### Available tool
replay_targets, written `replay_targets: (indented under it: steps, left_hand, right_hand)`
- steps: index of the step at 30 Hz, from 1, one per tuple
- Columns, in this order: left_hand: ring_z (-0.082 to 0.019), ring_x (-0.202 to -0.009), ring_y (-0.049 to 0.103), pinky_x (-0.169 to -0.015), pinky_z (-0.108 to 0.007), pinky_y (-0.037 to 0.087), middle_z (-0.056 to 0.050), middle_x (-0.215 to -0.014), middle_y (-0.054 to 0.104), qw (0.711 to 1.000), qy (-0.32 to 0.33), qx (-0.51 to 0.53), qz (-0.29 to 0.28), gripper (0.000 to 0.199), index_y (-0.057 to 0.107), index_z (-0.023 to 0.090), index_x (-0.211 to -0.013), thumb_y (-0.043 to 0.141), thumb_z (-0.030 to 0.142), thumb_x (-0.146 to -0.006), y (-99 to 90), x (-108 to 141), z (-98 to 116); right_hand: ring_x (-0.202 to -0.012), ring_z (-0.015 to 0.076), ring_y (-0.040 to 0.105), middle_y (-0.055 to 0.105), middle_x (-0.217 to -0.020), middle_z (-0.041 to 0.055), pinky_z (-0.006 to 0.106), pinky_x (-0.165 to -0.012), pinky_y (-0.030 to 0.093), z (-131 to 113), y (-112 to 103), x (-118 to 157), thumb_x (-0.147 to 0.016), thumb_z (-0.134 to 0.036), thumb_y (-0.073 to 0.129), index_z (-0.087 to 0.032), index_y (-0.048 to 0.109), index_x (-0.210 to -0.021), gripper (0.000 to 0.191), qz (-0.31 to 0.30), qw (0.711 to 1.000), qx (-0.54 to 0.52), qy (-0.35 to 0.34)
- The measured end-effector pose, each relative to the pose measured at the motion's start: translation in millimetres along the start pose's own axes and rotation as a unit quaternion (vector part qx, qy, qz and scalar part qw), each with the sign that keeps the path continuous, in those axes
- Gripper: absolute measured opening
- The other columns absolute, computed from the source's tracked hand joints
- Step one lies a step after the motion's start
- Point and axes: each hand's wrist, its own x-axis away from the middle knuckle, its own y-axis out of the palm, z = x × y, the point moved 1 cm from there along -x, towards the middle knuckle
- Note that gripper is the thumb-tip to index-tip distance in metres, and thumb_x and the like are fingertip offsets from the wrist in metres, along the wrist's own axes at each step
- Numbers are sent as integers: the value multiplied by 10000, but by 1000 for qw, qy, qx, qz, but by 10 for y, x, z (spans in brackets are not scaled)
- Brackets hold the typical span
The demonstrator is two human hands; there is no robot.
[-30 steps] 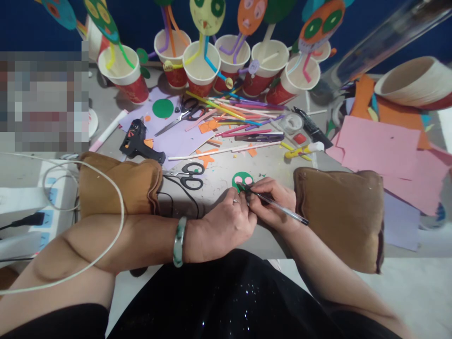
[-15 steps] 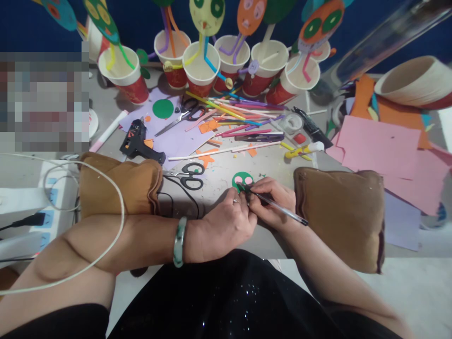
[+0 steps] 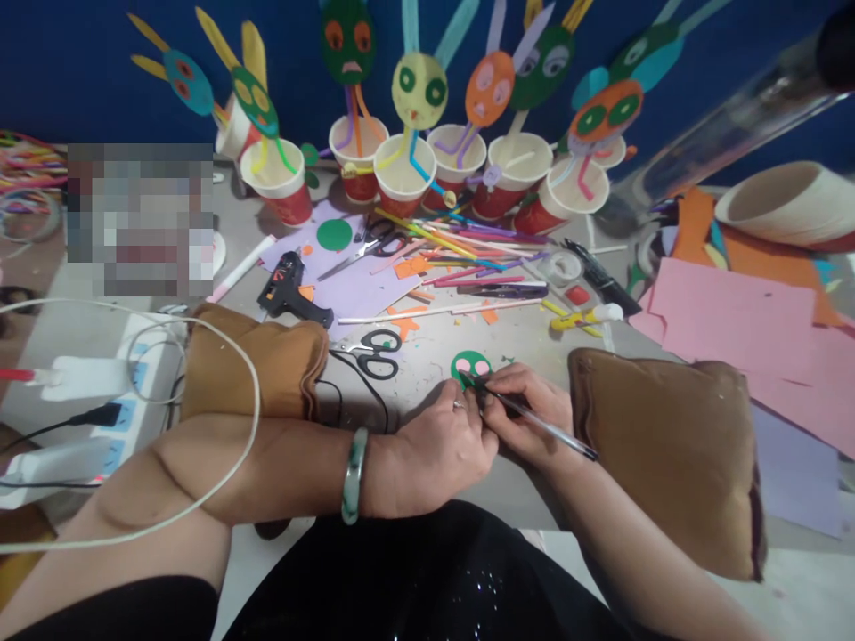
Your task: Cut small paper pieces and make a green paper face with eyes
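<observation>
A green paper disc (image 3: 470, 356) with two pink ovals lies on the grey table, its lower part covered by my fingers. My left hand (image 3: 444, 445) presses on the disc's lower edge with curled fingers; a ring and a green bangle show on it. My right hand (image 3: 531, 409) is closed round a clear pen (image 3: 557, 432), whose dark tip points at the disc beside the pink ovals. The two hands touch each other.
Brown cushions lie left (image 3: 250, 365) and right (image 3: 661, 454). Beyond are black scissors (image 3: 379, 354), a glue gun (image 3: 290, 294), coloured sticks (image 3: 468, 249), a yellow marker (image 3: 584, 318), pink paper (image 3: 731, 312) and cups with paper faces (image 3: 404, 174). A white cable loops over my left forearm.
The camera view has tilted upward and shifted left, so everything appears lower and further right, and more of the paper faces shows. Both hands keep nearly the same pose at the disc.
</observation>
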Motion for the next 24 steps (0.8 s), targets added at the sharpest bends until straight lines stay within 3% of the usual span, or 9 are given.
replay_targets:
  steps: [9,24]
  left_hand:
    - [-348,-1174,724,-1023,-526,523,-266,-1166,755,999,12,0,-49,290,717,15,-1147,533,169,-984,31,-38,29]
    - [-328,-1152,721,-1045,-515,494,-253,-1174,755,1000,-3,-13,-8,318,712,19,-1174,507,164,-979,92,4,48]
  right_hand:
    - [-656,162,733,723,-789,19,256,-580,604,35,11,9,-812,-95,673,-236,596,-901,184,5,1000,5,-13]
    - [-622,172,744,754,-772,10,265,-555,616,44,21,20,-801,-109,654,-245,620,-878,160,32,999,37,7]
